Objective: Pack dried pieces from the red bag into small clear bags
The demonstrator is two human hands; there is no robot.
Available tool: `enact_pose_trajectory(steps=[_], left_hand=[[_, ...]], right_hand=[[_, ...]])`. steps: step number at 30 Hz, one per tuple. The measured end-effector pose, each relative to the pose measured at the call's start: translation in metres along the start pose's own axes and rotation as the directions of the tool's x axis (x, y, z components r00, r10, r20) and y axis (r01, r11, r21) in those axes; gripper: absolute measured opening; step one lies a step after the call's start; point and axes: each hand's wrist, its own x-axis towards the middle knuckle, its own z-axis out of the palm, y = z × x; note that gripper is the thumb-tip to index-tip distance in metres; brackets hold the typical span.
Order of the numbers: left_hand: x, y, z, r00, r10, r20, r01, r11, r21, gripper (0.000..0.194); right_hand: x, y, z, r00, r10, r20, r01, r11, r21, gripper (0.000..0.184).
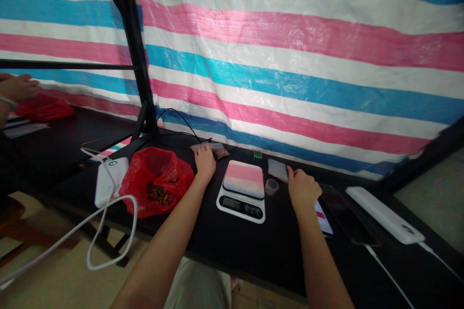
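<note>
My left hand (pixel 205 161) lies palm down on the black table (pixel 253 246), its fingertips on a small clear packet of brown bits (pixel 219 151) near the striped tarp. My right hand (pixel 302 188) rests closed at the edge of a stack of small clear bags (pixel 277 169); I cannot make out what its fingers pinch. Between the hands stands a white digital kitchen scale (pixel 242 191) with a reflective top. A tiny clear cup (pixel 271 186) sits just right of the scale. A red plastic bag (pixel 156 181) holding brown pieces lies open left of my left arm.
A white power bank (pixel 108 181) with a looping white cable (pixel 105 231) sits at the left. A dark phone (pixel 348 215) and a second white power bank (pixel 384 215) lie at the right. Another person's hand (pixel 16 88) works over a red bag (pixel 45 107) far left. A black frame post (pixel 136 48) rises behind.
</note>
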Motion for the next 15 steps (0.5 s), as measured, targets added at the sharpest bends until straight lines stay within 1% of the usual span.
enact_pose_trajectory(steps=[2, 5, 8, 10, 12, 14, 15], left_hand=[[0.000, -0.001, -0.003, 1.000, -0.002, 0.017, 0.003, 1.000, -0.011, 0.034], [0.000, -0.003, -0.009, 1.000, 0.023, 0.001, -0.023, 0.999, 0.032, 0.024], [0.000, -0.004, -0.015, 0.995, 0.049, -0.089, -0.046, 0.998, 0.042, 0.019], [0.002, -0.002, -0.020, 0.989, 0.036, -0.146, -0.043, 0.998, -0.040, 0.020], [0.004, 0.004, -0.025, 0.985, 0.011, -0.173, -0.043, 0.983, -0.180, 0.018], [0.004, 0.014, -0.033, 0.983, -0.010, -0.181, -0.055, 0.936, -0.349, 0.014], [0.002, 0.020, -0.038, 0.982, -0.005, -0.191, -0.079, 0.900, -0.429, 0.013]], right_hand=[[-0.002, -0.004, -0.006, 0.999, 0.006, -0.042, -0.005, 1.000, 0.020, 0.045], [-0.002, -0.008, -0.012, 0.999, 0.010, -0.044, -0.007, 0.998, 0.063, 0.041], [-0.002, -0.013, -0.017, 0.999, -0.015, -0.036, 0.020, 0.989, 0.148, 0.039], [-0.004, -0.018, -0.020, 0.997, -0.078, -0.014, 0.079, 0.962, 0.261, 0.037], [-0.008, -0.026, -0.025, 0.981, -0.195, 0.000, 0.178, 0.896, 0.408, 0.034], [-0.015, -0.035, -0.032, 0.949, -0.315, -0.020, 0.271, 0.780, 0.563, 0.032], [-0.019, -0.041, -0.035, 0.931, -0.363, -0.032, 0.298, 0.705, 0.643, 0.032]])
